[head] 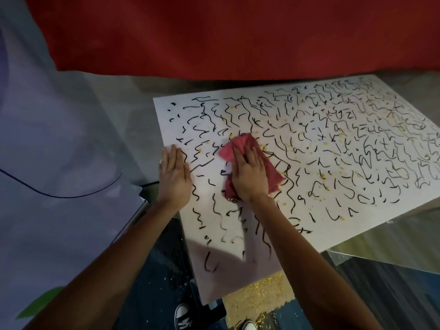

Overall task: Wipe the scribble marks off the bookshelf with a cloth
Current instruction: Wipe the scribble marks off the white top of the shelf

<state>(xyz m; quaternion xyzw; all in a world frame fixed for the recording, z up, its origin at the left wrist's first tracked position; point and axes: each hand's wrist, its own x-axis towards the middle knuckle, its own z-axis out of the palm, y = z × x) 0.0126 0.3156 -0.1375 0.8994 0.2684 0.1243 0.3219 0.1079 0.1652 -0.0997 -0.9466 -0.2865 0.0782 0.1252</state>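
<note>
A white shelf board [333, 210] lies flat in front of me, covered with black scribble marks [238, 113] and small yellow specks. A crumpled pink cloth [240, 145] lies on the board's left part. My right hand [248, 173] presses flat on the cloth with straight fingers. My left hand [175, 173] rests flat on the board's left edge, fingers straight, beside the cloth and apart from it.
A red fabric [238, 32] hangs behind the board. A pale purple sheet [47, 139] lies to the left. Yellow crumbs [257, 298] are strewn on the dark floor below the board, near my shoes [183, 315].
</note>
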